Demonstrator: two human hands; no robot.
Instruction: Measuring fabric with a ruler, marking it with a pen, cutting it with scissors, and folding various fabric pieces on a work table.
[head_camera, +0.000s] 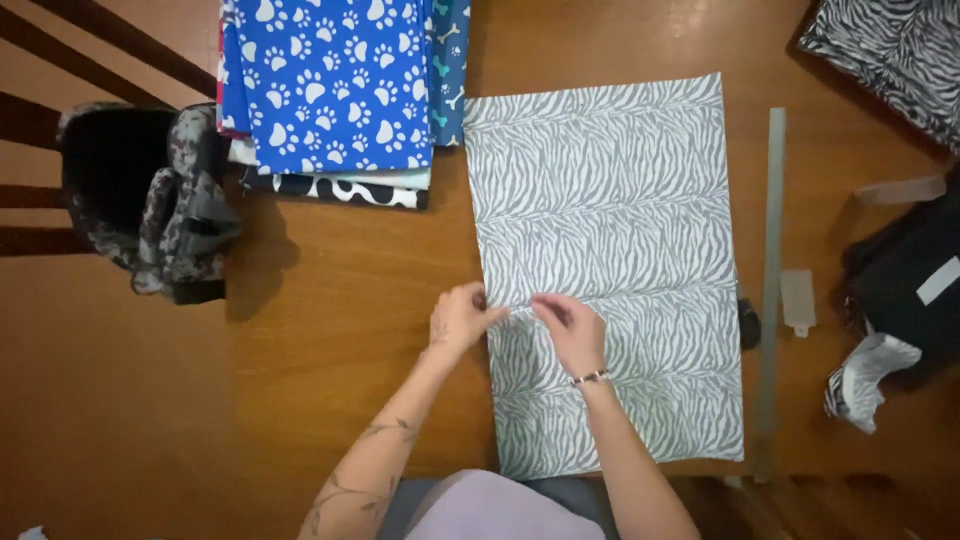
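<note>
Both hands pinch the zebra-print fabric sheet (610, 270), left hand (460, 318) at its edge, right hand (572, 325) just inside, and it looks light, limp, best gripped along that fold.

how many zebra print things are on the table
3: the grey zebra-print sheet under both hands, a black-and-white zebra-print piece at the top right corner, and a small crumpled zebra-print scrap at the right edge. More may lie out of view.

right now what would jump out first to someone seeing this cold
The grey-and-white zebra-striped sheet spread flat across the middle of the wooden table, with the left hand and right hand pinching it near its left edge. Next, the bright blue paw-print fabric stacked at the top, left of the sheet.
</note>
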